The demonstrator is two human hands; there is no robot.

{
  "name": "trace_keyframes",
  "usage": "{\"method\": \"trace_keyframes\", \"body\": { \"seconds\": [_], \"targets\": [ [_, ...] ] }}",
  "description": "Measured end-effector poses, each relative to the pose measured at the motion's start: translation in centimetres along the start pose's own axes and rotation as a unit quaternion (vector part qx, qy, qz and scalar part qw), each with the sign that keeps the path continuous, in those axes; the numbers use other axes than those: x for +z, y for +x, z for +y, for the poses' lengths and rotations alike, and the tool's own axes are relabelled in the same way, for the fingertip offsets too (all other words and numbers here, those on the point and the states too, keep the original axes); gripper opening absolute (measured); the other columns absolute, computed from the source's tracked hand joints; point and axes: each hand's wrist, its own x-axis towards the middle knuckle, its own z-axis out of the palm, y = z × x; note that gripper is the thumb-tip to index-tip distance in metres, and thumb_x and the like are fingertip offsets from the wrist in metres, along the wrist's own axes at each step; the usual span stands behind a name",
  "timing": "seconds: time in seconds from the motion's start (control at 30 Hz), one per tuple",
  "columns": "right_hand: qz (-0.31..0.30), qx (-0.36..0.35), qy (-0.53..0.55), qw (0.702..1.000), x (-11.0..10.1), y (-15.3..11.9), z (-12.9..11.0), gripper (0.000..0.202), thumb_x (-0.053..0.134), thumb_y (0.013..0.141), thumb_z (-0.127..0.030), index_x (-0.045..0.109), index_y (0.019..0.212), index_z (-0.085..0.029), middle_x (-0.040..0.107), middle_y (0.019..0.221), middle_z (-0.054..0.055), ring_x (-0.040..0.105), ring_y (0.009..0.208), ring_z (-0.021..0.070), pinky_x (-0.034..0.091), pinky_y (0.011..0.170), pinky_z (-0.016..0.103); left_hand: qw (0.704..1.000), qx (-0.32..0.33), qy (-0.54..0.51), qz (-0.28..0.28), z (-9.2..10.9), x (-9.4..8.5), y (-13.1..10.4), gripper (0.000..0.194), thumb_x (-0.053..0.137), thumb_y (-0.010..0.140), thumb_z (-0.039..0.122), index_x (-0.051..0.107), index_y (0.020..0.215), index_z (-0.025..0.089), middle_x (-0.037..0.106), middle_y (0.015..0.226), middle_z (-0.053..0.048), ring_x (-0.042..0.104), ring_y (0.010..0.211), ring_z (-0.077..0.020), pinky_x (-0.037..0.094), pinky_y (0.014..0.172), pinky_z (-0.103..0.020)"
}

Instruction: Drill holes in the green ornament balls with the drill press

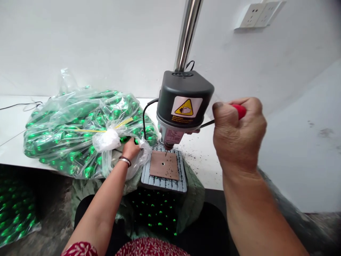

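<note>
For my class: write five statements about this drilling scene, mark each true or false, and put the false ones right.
1. The right hand grips a red knob. True.
2. The left hand rests on the brown board. False: it is at the clear bag of green balls.
3. The brown board lies on a ridged grey base. True.
4. The wall socket is left of the metal column in the picture. False: it is to the right.
5. A bracelet is on the left wrist. True.
</note>
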Motion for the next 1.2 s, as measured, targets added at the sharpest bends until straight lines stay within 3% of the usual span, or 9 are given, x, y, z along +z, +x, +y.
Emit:
{"method": "trace_keyframes", "body": {
  "seconds": [0.1,0.17,0.27,0.37,0.47,0.63,0.8,0.87,1.2],
  "targets": [
    [0.004,-0.007,0.000,1.000,0.1,0.0,0.0,0.026,0.061,0.077,-0.042,0.052,0.076,-0.018,0.051,0.067,-0.003,0.043,0.064,0.0079,0.037,0.062,0.026,0.999,-0.009,-0.030,0.031,-0.6,-2.2,-3.2,0.047,0.070,0.080,0.039,0.066,0.121,0.016,0.076,0.112,-0.016,0.069,0.105,-0.0320,0.051,0.090,-0.039],
    [0.005,-0.009,-0.004,1.000,0.2,0.0,0.0,0.021,0.061,0.080,-0.036,0.050,0.077,-0.018,0.050,0.069,-0.003,0.042,0.065,0.0079,0.037,0.063,0.025,0.985,0.022,-0.168,0.018,-0.8,-3.4,-5.9,0.053,0.069,0.080,0.042,0.065,0.127,0.018,0.074,0.119,-0.012,0.068,0.108,-0.0281,0.052,0.093,-0.037],
    [0.001,-0.009,-0.011,1.000,0.3,-0.1,0.0,0.018,0.060,0.084,-0.029,0.048,0.078,-0.019,0.050,0.071,-0.003,0.042,0.066,0.0078,0.039,0.066,0.025,0.890,-0.011,-0.441,-0.112,-0.6,-3.7,-9.2,0.063,0.071,0.077,0.048,0.061,0.134,0.022,0.072,0.123,-0.010,0.070,0.099,-0.0232,0.057,0.083,-0.034],
    [-0.006,-0.015,-0.011,1.000,0.3,-0.1,-0.1,0.018,0.059,0.087,-0.027,0.046,0.078,-0.018,0.048,0.072,-0.004,0.041,0.066,0.0068,0.040,0.066,0.025,0.790,-0.060,-0.575,-0.204,0.0,-2.4,-10.9,0.064,0.076,0.074,0.048,0.060,0.132,0.026,0.073,0.117,-0.010,0.072,0.092,-0.0226,0.059,0.076,-0.034],
    [-0.013,-0.021,-0.005,1.000,0.3,0.0,-0.2,0.017,0.060,0.087,-0.025,0.046,0.079,-0.018,0.047,0.071,-0.005,0.039,0.066,0.0055,0.038,0.065,0.023,0.761,-0.088,-0.600,-0.232,0.5,-0.7,-11.4,0.053,0.078,0.075,0.049,0.063,0.121,0.026,0.073,0.114,-0.009,0.073,0.095,-0.0234,0.061,0.078,-0.036],
    [-0.029,-0.010,-0.005,1.000,0.2,0.0,-0.5,0.021,0.060,0.089,-0.023,0.043,0.077,-0.018,0.042,0.068,-0.007,0.036,0.065,0.0048,0.036,0.065,0.022,0.805,-0.094,-0.549,-0.205,1.9,0.7,-11.3,0.038,0.079,0.074,0.035,0.065,0.105,0.019,0.073,0.108,-0.007,0.070,0.092,-0.0183,0.061,0.086,-0.035],
    [-0.038,0.006,-0.016,0.999,0.1,0.3,-1.3,0.030,0.062,0.089,-0.023,0.037,0.073,-0.020,0.036,0.064,-0.009,0.031,0.062,0.0040,0.034,0.067,0.022,0.931,0.031,-0.346,-0.114,3.2,1.6,-10.4,0.038,0.072,0.079,0.039,0.069,0.110,0.017,0.074,0.105,-0.006,0.066,0.098,-0.0211,0.055,0.089,-0.034],
    [-0.045,0.013,-0.024,0.999,0.1,0.4,-1.5,0.033,0.063,0.089,-0.021,0.035,0.072,-0.020,0.035,0.064,-0.009,0.030,0.062,0.0032,0.033,0.066,0.021,0.958,0.052,-0.272,-0.079,3.4,2.2,-9.9,0.038,0.073,0.078,0.039,0.070,0.109,0.017,0.074,0.100,-0.005,0.066,0.096,-0.0210,0.053,0.090,-0.034],
    [-0.081,0.002,0.065,0.995,0.0,0.3,-0.9,0.026,0.058,0.091,-0.024,0.038,0.077,-0.018,0.029,0.067,-0.010,0.036,0.059,-0.0018,0.043,0.065,0.012,0.981,0.077,-0.167,-0.055,4.3,3.7,-9.1,0.044,0.077,0.078,0.033,0.067,0.117,0.016,0.074,0.105,-0.007,0.067,0.096,-0.0240,0.052,0.091,-0.037]
  ]
}}
